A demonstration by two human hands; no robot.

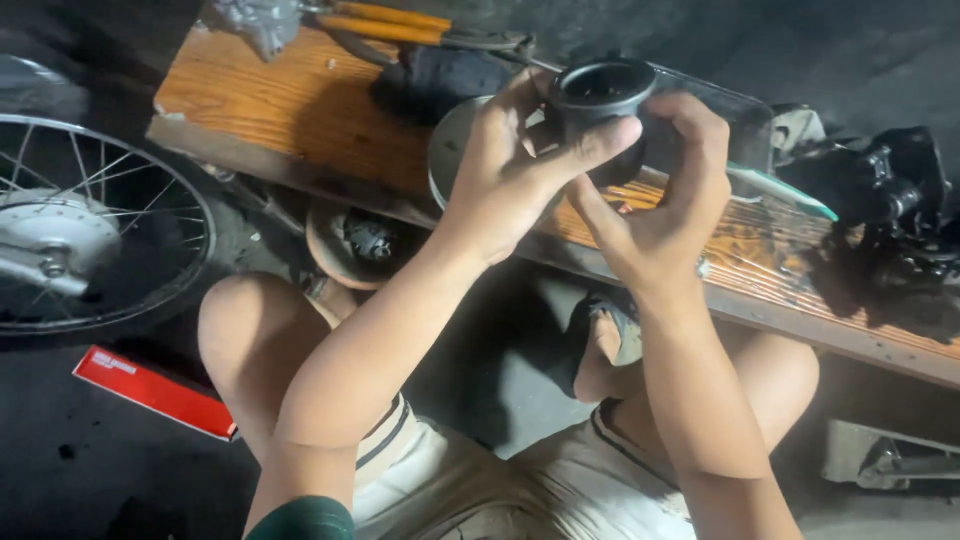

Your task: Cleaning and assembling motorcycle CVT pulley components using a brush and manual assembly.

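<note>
We hold a black, cup-shaped rubber part [600, 100] in both hands, lifted above the wooden desk [300, 110], at about 12 o'clock in the view. Our left hand [510, 170] wraps it from the left side, with the thumb lying across its front below the open mouth. Our right hand [665, 190] closes on it from the right and from below. So both hands are clamped on the same part, and they touch each other at the fingers.

The part is not resting on anything, only the fingers carry it. If the grip loosens, or if the part is greasy, it may slip and fall on the desk or roll down to the dark floor between our knees. There it would be hard to find.

Just under the hands lies a round metal disc [450, 150], and behind it a dark cloth or glove [440, 80]; we cannot tell which, because the light is poor. At 11 o'clock are pliers with orange handles [390, 20]. A sudden pull of the elbows could knock these off the edge.

At 9 o'clock stands a spoked wheel [90, 230], at 8 o'clock a red flat box [150, 390], and at 3 o'clock a black engine part [890, 220] sits on the desk.
</note>
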